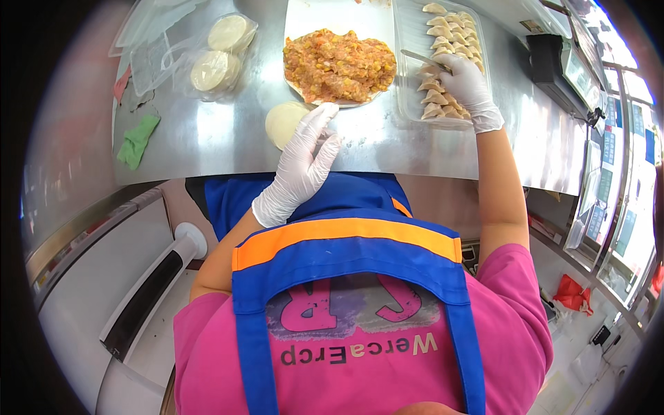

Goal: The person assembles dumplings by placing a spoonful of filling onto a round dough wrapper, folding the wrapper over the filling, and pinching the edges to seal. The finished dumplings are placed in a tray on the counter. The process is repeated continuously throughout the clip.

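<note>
My right hand (464,85), in a white disposable glove, is over a clear plastic tray (410,104) that bears rows of folded dumplings (434,97). It grips a thin metal spatula or spreader (419,57), whose blade points left; whether its fingers also touch a dumpling is hidden. My left hand (306,161), gloved too, is raised at the near side of a white tray (340,15) heaped with minced filling (340,65). Its fingers are slightly curled with a gap at the thumb, and nothing shows in it. Round dough wrappers (284,123) lie on the steel table beside its fingertips, partly behind them.
Bagged round wrappers (215,71) lie at the back left, beside clear plastic bags or lids (150,62). A green cloth (138,141) is near the left edge of the steel table (207,150). A black device (555,72) stands right of the dumpling tray.
</note>
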{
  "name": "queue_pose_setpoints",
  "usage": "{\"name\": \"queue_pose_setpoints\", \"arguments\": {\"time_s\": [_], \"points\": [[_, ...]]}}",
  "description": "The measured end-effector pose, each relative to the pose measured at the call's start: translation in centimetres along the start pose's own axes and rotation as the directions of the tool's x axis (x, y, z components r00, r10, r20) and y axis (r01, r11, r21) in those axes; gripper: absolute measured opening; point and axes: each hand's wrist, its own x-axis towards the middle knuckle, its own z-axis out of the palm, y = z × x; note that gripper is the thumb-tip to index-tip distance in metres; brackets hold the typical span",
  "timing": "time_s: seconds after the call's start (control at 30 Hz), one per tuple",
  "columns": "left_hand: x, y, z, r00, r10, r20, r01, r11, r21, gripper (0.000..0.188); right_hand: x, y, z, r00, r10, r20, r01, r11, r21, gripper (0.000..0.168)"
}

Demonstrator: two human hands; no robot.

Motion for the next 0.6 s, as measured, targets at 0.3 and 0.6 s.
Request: {"name": "queue_pose_setpoints", "arguments": {"time_s": [0.3, 0.6], "points": [[-0.1, 0.2, -2.4, 0.984, -0.113, -0.137, 0.102, 0.991, -0.086, 0.041, 0.1, -0.5, -0.3, 0.996, 0.011, 0.083, 0.003, 0.985, -0.17, 0.022], [-1.9, -2.4, -7.4, 0.887, -0.177, -0.427, 0.129, 0.982, -0.139, 0.033, 0.3, 0.6, 0.4, 0.997, -0.045, 0.057, 0.053, 0.988, -0.148, 0.019]]}}
